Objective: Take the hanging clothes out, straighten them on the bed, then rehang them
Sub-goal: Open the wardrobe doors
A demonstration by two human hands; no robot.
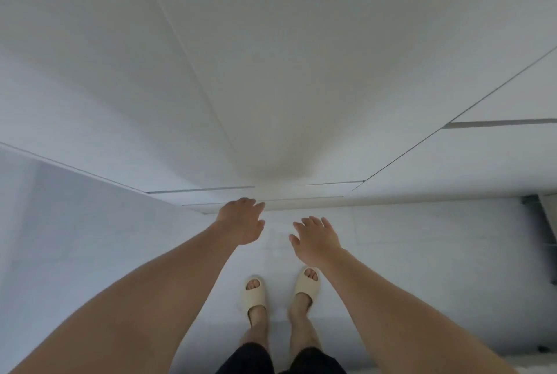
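Directly ahead, white wardrobe doors (271, 72); cream slippers (254, 293) on floor.

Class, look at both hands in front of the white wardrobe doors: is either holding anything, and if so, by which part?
Nothing is held. The left hand and right hand reach toward the closed wardrobe doors, fingers relaxed and empty.

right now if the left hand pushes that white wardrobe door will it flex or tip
Probably neither: the wardrobe door is a tall flat panel seamed flush with its neighbours, so likely stiff. No handle shows, so the open left hand at its lower edge may slip on the smooth face.
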